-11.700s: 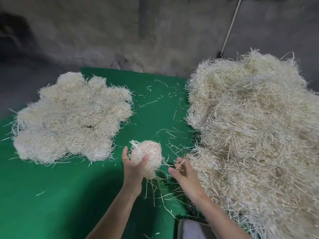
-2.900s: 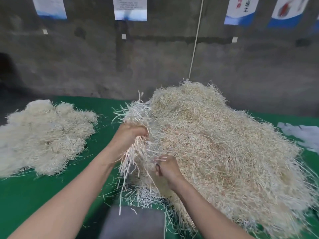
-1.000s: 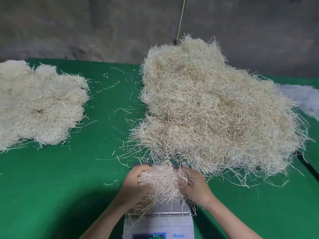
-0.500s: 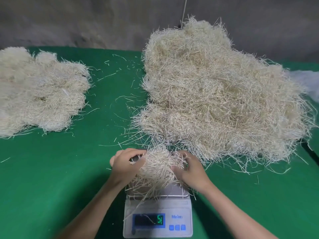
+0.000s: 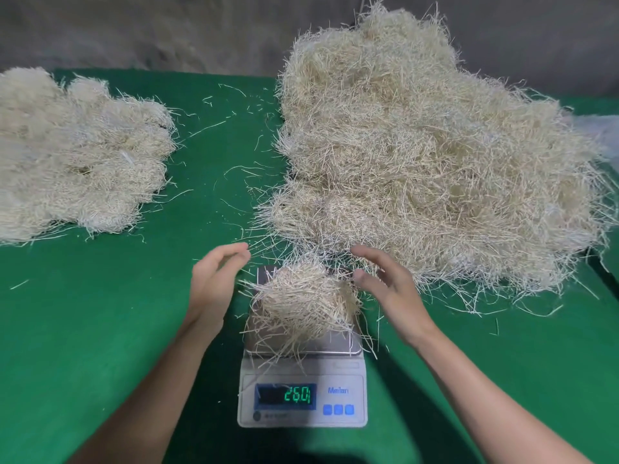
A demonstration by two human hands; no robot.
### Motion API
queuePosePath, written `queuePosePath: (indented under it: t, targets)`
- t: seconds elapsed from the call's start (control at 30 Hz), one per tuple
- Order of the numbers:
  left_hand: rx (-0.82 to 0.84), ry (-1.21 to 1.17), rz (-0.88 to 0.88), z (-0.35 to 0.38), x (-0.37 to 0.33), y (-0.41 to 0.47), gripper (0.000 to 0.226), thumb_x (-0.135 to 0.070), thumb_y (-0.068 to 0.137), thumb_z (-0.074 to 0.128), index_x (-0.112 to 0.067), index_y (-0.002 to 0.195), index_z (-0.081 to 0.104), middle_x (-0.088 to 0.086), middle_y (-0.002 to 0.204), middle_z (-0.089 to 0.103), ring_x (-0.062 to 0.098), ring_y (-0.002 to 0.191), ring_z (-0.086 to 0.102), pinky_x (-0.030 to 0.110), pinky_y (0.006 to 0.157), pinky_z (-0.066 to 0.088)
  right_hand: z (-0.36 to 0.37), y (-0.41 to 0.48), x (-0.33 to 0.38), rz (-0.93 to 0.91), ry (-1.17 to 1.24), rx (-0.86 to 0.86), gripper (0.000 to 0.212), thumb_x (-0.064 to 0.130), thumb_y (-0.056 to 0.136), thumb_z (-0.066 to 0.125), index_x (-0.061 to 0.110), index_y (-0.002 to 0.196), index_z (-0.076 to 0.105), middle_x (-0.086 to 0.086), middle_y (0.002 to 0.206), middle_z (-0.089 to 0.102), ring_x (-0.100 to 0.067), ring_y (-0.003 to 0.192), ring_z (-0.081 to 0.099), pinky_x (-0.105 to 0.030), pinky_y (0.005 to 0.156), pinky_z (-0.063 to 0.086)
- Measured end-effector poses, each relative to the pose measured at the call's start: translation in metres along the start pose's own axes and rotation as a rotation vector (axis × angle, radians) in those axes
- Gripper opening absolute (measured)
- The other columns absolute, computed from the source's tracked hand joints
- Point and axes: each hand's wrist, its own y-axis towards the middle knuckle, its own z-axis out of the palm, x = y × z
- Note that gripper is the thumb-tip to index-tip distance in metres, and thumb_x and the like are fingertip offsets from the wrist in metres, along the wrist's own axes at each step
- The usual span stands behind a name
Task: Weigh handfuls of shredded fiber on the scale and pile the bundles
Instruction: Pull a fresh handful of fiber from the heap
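Note:
A handful of pale shredded fiber [image 5: 303, 301] lies on the steel pan of a small white scale [image 5: 345, 380] near the table's front edge; green digits glow on its display. My left hand [image 5: 214, 279] hovers just left of the handful, fingers relaxed and apart from it. My right hand [image 5: 385, 283] hovers just right of it, fingers spread and holding nothing. The big loose heap of fiber [image 5: 428, 155] rises behind and to the right of the scale. The pile of weighed bundles [image 5: 73, 155] lies at the far left.
The green table cloth [image 5: 100, 313] carries scattered loose strands between the two piles. A grey wall [image 5: 167, 31] runs behind the table. A white plastic sheet [image 5: 606, 128] shows at the right edge behind the heap.
Both hands have let go of the handful and drawn apart to either side of the scale. The fiber now rests alone on the pan, and the display reading has risen.

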Motion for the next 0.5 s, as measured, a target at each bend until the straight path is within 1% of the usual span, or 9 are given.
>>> queuePosePath:
  t: [0.03, 0.1, 0.27, 0.37, 0.5]
  targets:
    - [-0.017, -0.018, 0.008, 0.000, -0.002, 0.002, 0.020, -0.010, 0.091, 0.057, -0.012, 0.108, 0.067, -0.014, 0.100, 0.065, -0.020, 0.084, 0.056, -0.004, 0.067, 0.038, 0.000, 0.001, 0.001, -0.009, 0.014, -0.010, 0.028, 0.026, 0.092, 0.058, 0.039, 0.117, 0.055, 0.019, 0.130, 0.051, -0.001, 0.127, 0.041, -0.036, 0.110, 0.030]
    - [-0.032, -0.047, 0.002, 0.000, -0.005, 0.003, 0.017, -0.007, 0.090, 0.056, -0.013, 0.102, 0.068, -0.013, 0.097, 0.066, -0.020, 0.080, 0.057, -0.005, 0.063, 0.038, 0.000, 0.003, 0.002, -0.008, 0.036, -0.025, 0.026, 0.025, 0.094, 0.054, 0.038, 0.115, 0.056, 0.019, 0.129, 0.053, 0.000, 0.125, 0.043, -0.034, 0.109, 0.032]
    - [-0.008, -0.050, -0.013, -0.001, -0.011, 0.000, 0.018, -0.008, 0.090, 0.058, -0.024, 0.089, 0.068, -0.013, 0.097, 0.068, -0.019, 0.083, 0.058, -0.002, 0.066, 0.039, 0.000, 0.002, 0.000, -0.008, 0.115, -0.052, 0.024, 0.020, 0.095, 0.051, 0.037, 0.110, 0.059, 0.020, 0.124, 0.057, 0.004, 0.119, 0.048, -0.019, 0.101, 0.036]
    - [-0.002, -0.049, -0.014, -0.002, -0.011, -0.002, 0.018, -0.010, 0.089, 0.059, -0.024, 0.089, 0.068, -0.011, 0.098, 0.069, -0.016, 0.086, 0.058, 0.005, 0.072, 0.037, -0.002, 0.002, 0.000, -0.008, 0.131, -0.050, 0.023, 0.018, 0.095, 0.051, 0.035, 0.107, 0.060, 0.021, 0.120, 0.059, 0.009, 0.113, 0.050, -0.011, 0.093, 0.036]
    - [0.010, -0.054, -0.021, -0.001, -0.012, -0.004, 0.014, -0.012, 0.088, 0.061, -0.023, 0.089, 0.069, -0.012, 0.099, 0.069, -0.017, 0.085, 0.058, 0.008, 0.075, 0.035, -0.002, 0.001, -0.001, -0.005, 0.145, -0.061, 0.024, 0.014, 0.095, 0.051, 0.033, 0.104, 0.061, 0.020, 0.116, 0.060, 0.012, 0.108, 0.051, -0.005, 0.088, 0.037]
